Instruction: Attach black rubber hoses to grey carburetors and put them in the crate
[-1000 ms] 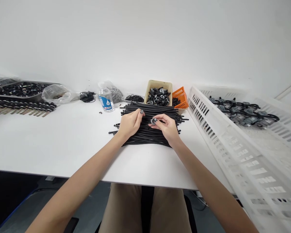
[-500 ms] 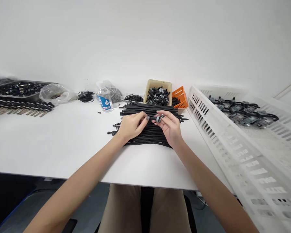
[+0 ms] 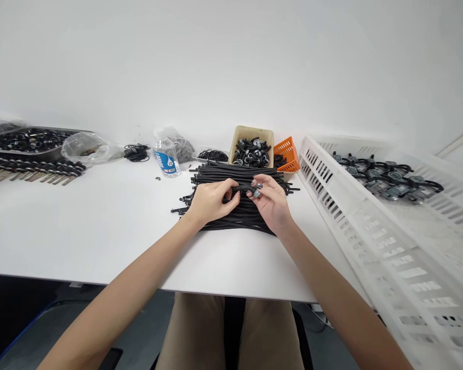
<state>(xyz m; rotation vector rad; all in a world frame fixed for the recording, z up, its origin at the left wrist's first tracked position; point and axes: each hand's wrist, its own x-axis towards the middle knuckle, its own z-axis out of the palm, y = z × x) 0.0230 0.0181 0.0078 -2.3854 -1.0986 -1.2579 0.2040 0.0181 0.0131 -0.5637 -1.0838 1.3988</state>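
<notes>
Above a pile of black rubber tubes (image 3: 239, 221), both hands hold one small black fitting with a grey ring (image 3: 248, 189). My left hand (image 3: 211, 201) pinches the fitting's black end between thumb and forefinger. My right hand (image 3: 272, 201) grips the ringed end, its fingers curled round the grey part. The tubes lie side by side under the hands, their ends pointing left and right. Behind them stands a cream tub (image 3: 236, 134) with many similar black and grey fittings. The fingers partly hide the held fitting.
An orange basket (image 3: 291, 153) stands beside the tub. At right is a long white crate (image 3: 355, 221) with black and metal assemblies (image 3: 389, 174). A clear bottle (image 3: 166, 156), a plastic bag (image 3: 88, 146) and a metal tray of dark parts (image 3: 54, 154) line the left.
The held fitting has turned a little between the fingers, and my right fingers have closed further over its grey ring. Both hands stay in nearly the same place.
</notes>
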